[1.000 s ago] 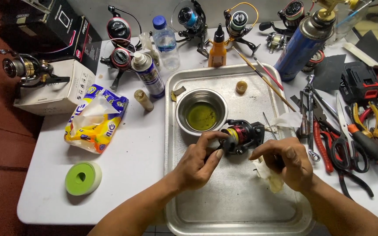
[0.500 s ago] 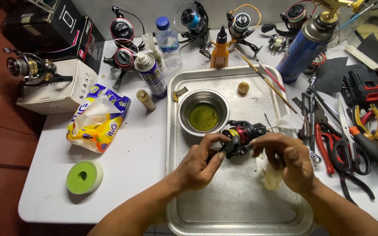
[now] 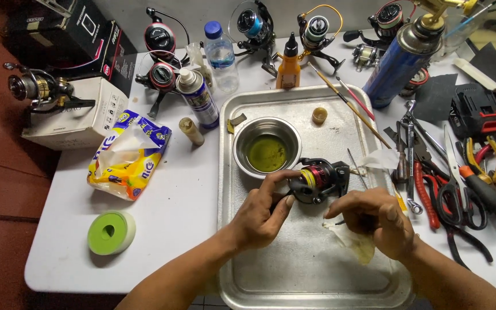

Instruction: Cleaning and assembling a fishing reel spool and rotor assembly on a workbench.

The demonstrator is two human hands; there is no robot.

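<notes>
White table (image 3: 190,212) w/ metal tray (image 3: 311,281): left hand (image 3: 262,212) fingers pinch black fishing reel (image 3: 317,181); right hand (image 3: 377,221) curled on stained rag (image 3: 354,244), near steel bowl (image 3: 267,146).

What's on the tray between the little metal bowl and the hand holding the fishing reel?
Nothing. The head view shows the left hand gripping the fishing reel just below the metal bowl; only bare tray between.

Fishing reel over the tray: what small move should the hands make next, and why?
Probably bring the right hand, with its yellowish rag, up to wipe the reel. The left hand already pinches the reel by its spool end above the metal tray, and the rag hangs just below it.
</notes>
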